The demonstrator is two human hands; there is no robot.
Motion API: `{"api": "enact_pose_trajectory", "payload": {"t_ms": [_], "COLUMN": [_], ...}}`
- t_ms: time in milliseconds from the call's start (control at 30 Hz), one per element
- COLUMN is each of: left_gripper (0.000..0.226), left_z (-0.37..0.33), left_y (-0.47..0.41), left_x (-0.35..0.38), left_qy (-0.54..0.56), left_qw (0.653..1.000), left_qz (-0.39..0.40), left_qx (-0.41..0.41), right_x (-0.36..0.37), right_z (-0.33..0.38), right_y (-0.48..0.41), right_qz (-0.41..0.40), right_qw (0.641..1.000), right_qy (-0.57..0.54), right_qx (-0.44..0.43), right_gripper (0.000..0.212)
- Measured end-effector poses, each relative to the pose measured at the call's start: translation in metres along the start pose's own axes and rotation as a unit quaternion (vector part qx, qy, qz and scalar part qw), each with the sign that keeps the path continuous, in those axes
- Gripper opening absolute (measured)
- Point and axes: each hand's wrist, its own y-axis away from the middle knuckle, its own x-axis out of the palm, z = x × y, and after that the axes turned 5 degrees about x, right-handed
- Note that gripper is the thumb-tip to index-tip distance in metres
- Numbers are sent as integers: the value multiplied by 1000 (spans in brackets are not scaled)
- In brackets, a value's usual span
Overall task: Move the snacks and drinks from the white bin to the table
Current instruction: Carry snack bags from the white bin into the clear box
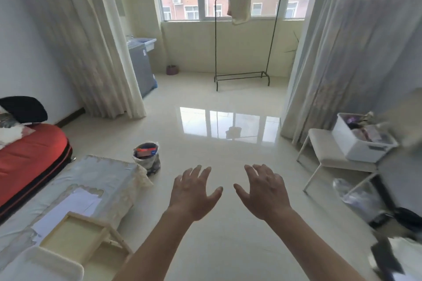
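Wooden tray (75, 235): nearest, at the left, lying on the table's near end with its raised rim up; it takes up part of the landing space.
Left hand (194, 191): stretched forward over the bare floor, palm down, fingers spread wide, holding nothing.
Right hand (262, 191): the same pose just beside the left one, thumbs pointing at each other, empty. Both seem held out in readiness rather than reaching, since nothing lies under them.
Table (109, 173): low, at the near left, covered by a pale lace-edged cloth with white papers (75, 203) on it. No snack or drink shows on it, so I judge the task is at its start.
Waste pail (147, 157): on the floor touching the table's far corner, lined with a bag.
Stool (324, 150): at the right, well apart from the table, across the open floor.
White bin (356, 143): on the stool's right end, lifted to an easy reaching height.
Snacks (365, 130): heaped inside the bin, blurred; pink and purple wrappers show, and I cannot tell drinks from packets.
Next move: probably a turn right toward the bin, then carrying items back left.
Clothes rack (246, 39): far, under the window, a towel (239, 8) hung over its top bar.
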Motion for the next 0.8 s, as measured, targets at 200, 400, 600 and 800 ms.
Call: {"api": "enact_pose_trajectory", "payload": {"t_ms": [200,400,600,800], "left_gripper": [76,79,84,88], "left_z": [-95,-172,-231,-278], "left_y": [-72,-131,-189,-274], "left_x": [13,30,53,77], "left_qy": [7,2,-11,-13], "left_qw": [997,988,975,959], "left_qz": [-3,15,49,75], "left_qx": [76,151,217,274], "right_x": [-29,-51,-52,-53], "right_z": [-115,-201,-259,-309], "right_y": [-20,-27,-45,-97], "right_qz": [-1,5,14,8], "right_qw": [997,986,972,957], "right_qy": [18,25,20,20], "right_qx": [78,162,234,290], "right_gripper": [72,75,77,79]}}
